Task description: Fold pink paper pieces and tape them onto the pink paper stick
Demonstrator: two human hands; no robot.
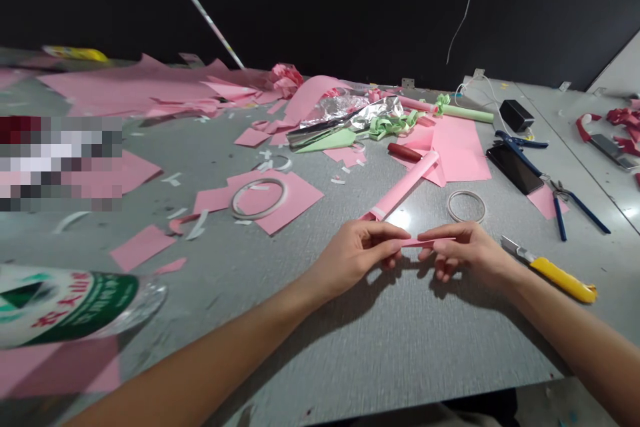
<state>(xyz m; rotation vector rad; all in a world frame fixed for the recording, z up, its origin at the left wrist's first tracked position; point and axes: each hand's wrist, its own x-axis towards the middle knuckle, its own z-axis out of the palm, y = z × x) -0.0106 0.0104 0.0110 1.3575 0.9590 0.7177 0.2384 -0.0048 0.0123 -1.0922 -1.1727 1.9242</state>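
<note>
A narrow pink paper strip (414,243) is stretched between my two hands, just above the grey table. My left hand (357,250) pinches its left end between thumb and fingers. On the other end, my right hand (463,250) closes its thumb and forefinger, with the remaining fingers curled below. Right behind my hands lies a rolled pink paper tube (406,185), slanting away to the right. A round ring of tape (467,207) rests beyond my right hand. To the right of that hand is a yellow utility knife (563,278) with its blade toward my wrist.
Pink sheets (295,199) with a larger ring (259,198) lie to the left. A green-labelled bottle (75,303) lies at the left edge. Foil (345,110) and green paper curls (395,125) are heaped behind. Blue-handled pliers (585,210) and a phone (515,168) are at the right.
</note>
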